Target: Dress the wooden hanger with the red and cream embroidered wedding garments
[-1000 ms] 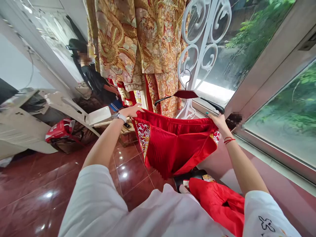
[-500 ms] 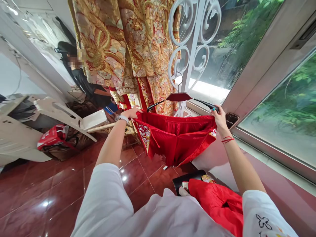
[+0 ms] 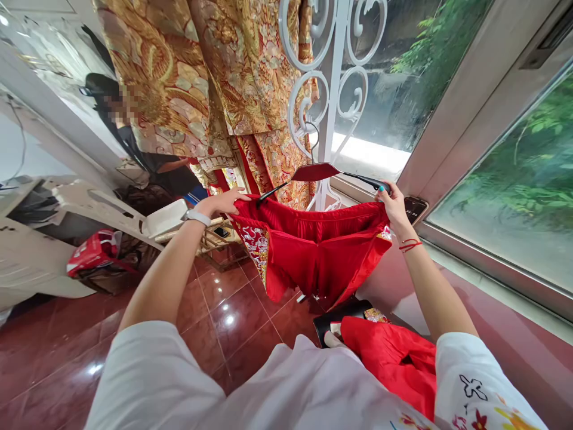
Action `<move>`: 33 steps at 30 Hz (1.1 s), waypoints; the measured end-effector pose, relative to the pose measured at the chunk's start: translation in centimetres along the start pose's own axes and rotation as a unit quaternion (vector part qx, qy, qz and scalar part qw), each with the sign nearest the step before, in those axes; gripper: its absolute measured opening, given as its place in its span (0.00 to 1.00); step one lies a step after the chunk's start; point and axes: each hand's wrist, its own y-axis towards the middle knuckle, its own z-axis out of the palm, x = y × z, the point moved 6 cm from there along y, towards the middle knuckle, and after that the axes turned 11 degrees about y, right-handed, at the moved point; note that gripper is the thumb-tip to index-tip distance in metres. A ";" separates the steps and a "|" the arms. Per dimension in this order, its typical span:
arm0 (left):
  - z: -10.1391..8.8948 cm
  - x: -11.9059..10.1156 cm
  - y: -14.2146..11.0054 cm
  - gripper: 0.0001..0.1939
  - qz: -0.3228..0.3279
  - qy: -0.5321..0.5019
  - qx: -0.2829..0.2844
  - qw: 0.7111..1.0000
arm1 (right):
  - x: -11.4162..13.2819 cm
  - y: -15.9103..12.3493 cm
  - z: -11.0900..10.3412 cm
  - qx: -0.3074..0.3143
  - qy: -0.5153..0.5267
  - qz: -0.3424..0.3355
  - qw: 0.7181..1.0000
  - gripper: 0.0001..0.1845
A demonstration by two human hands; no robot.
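A red skirt (image 3: 290, 257) with embroidered panels is stretched by its waist between my two hands, its top gaping. My left hand (image 3: 221, 203), with a pale watch band at the wrist, pinches the left corner of the waistband. At the right corner, my right hand (image 3: 394, 206) is closed on the waistband, against the end of the hanger's arm. The dark hanger (image 3: 316, 172) stands at the waist opening, hook upward. Its left tip goes down inside the waistband near my left fingers, and its right arm reaches my right hand. The skirt's lower part is bunched beneath.
Gold embroidered garments (image 3: 170, 89) hang beyond, by a white scrolled metal stand (image 3: 333, 77). A phone (image 3: 415, 209) leans by the window. More red cloth (image 3: 394, 358) lies below right. At left are white chairs (image 3: 107, 197), a red bag (image 3: 94, 254) and a person in black (image 3: 134, 143).
My left hand has moved left and pulled the skirt's waist wider. The hanger's left tip now sits further inside the waistband. The view has shifted slightly right.
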 end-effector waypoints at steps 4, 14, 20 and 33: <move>-2.8 -2.4 -1.3 0.35 -0.043 -0.136 0.035 0.989 | 0.1 -0.3 0.0 -0.025 0.028 0.022 0.999 0.26; -9.7 -15.1 -2.2 0.17 -0.037 -0.105 -0.029 0.993 | 0.7 -2.7 0.7 -0.027 -0.003 0.041 0.999 0.28; -7.9 -18.0 -3.4 0.18 0.001 0.052 -0.220 0.974 | 1.1 -3.0 0.7 0.043 0.007 0.051 0.998 0.30; -7.7 -18.3 -3.6 0.18 -0.049 0.153 -0.216 0.963 | 5.7 1.6 -6.1 0.183 -0.370 -0.080 0.907 0.11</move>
